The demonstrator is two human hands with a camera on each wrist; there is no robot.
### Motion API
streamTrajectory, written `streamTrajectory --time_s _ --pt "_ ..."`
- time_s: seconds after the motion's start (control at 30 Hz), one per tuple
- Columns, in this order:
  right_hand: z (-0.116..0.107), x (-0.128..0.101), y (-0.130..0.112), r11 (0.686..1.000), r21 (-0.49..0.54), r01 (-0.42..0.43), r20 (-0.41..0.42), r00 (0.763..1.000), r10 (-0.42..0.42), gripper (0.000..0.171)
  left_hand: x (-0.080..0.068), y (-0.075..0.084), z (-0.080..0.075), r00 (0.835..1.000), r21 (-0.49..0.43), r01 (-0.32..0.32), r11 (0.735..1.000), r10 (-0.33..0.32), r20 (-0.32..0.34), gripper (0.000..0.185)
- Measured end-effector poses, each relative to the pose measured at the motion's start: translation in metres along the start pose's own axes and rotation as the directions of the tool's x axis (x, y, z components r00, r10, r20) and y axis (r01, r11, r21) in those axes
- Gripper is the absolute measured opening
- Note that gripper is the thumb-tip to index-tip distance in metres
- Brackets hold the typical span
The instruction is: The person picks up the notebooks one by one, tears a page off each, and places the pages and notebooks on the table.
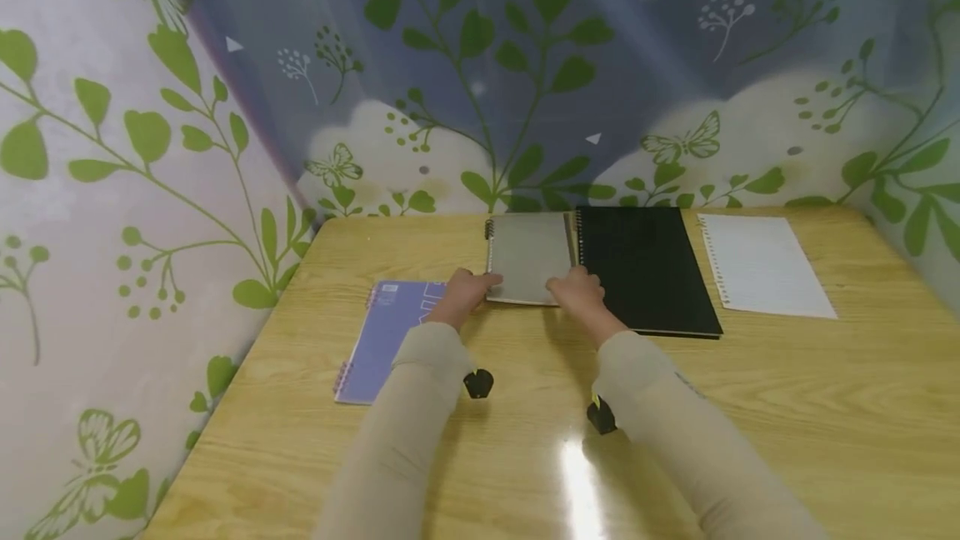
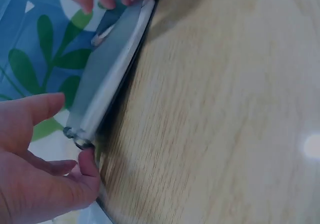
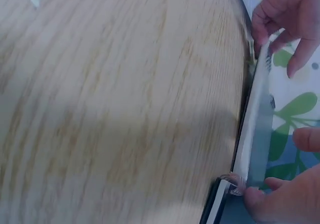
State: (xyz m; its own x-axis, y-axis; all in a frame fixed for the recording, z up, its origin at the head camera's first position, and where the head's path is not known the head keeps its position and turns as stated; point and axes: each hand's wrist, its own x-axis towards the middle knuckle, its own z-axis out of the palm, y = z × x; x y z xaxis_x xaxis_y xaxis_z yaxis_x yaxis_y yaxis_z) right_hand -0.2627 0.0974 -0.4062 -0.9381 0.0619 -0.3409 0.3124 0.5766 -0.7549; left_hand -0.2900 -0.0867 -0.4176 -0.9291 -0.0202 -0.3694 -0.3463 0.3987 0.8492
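A grey-covered spiral notebook [image 1: 528, 252] lies near the back of the wooden table, its binding on the left. My left hand [image 1: 463, 294] holds its near left corner, the thumb over the cover. At the near right corner my right hand [image 1: 581, 294] grips it the same way. In the left wrist view the left hand [image 2: 45, 169] has its thumb tip at the end of the binding, a finger stretched above. Seen from the right wrist, my right hand [image 3: 290, 199] is at the corner beside the black notebook's rings.
A large black spiral notebook [image 1: 648, 273] lies right beside the grey one. Farther right is a white lined sheet [image 1: 765, 265] with a torn edge. A purple spiral notebook [image 1: 378, 340] sits at the left, partly under the left arm. A patterned wall [image 1: 450, 107] borders the table's back.
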Motion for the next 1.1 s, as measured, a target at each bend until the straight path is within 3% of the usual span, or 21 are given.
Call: streamTrajectory --time_s 0.1,0.17,0.27,0.33,0.43,0.6,0.77,0.87,1.0,1.1 --pt "0.000 -0.001 0.006 1.000 0.018 -0.013 0.005 1.000 0.013 0.062 0.002 -0.002 0.004 0.998 -0.117 0.063 0.991 -0.059 0.039 0.044" --pt "-0.001 -0.001 0.009 0.999 0.042 -0.007 0.011 1.000 0.006 0.056 0.000 -0.004 0.006 0.994 -0.228 0.074 0.971 -0.053 0.096 0.040" --pt "-0.001 -0.001 0.013 0.998 0.062 0.023 -0.004 1.000 -0.023 0.047 -0.003 -0.005 0.008 0.988 -0.377 0.034 0.926 0.027 0.154 0.046" --pt "-0.001 -0.002 0.013 0.997 0.075 0.036 -0.012 0.999 -0.035 0.049 -0.007 -0.004 0.008 0.986 -0.437 -0.009 0.900 0.082 0.148 0.045" --pt "0.000 -0.004 0.010 0.985 0.170 0.032 0.008 0.999 -0.034 0.060 -0.014 -0.004 0.003 0.983 -0.442 -0.076 0.894 0.141 0.117 0.039" --pt "0.006 -0.023 0.006 0.923 0.382 0.047 0.073 0.994 -0.081 0.065 -0.043 -0.006 -0.015 0.981 -0.396 -0.100 0.913 0.158 0.117 0.037" --pt "0.007 -0.058 0.013 0.928 0.366 0.063 0.115 0.987 -0.112 0.071 -0.080 -0.021 -0.027 0.976 -0.352 -0.054 0.934 0.124 0.178 0.038" --pt "0.010 -0.078 0.024 0.939 0.339 0.054 0.157 0.981 -0.112 0.080 -0.101 -0.034 -0.028 0.974 -0.276 -0.037 0.961 0.096 0.206 0.040" --pt "0.013 -0.091 0.039 0.969 0.237 0.075 0.193 0.974 -0.123 0.086 -0.120 -0.049 -0.023 0.979 -0.027 -0.102 0.994 0.105 0.173 0.043" --pt "0.014 -0.093 0.046 0.981 0.153 0.117 0.204 0.968 -0.147 0.085 -0.128 -0.055 -0.018 0.980 0.205 -0.168 0.964 0.141 0.140 0.046"
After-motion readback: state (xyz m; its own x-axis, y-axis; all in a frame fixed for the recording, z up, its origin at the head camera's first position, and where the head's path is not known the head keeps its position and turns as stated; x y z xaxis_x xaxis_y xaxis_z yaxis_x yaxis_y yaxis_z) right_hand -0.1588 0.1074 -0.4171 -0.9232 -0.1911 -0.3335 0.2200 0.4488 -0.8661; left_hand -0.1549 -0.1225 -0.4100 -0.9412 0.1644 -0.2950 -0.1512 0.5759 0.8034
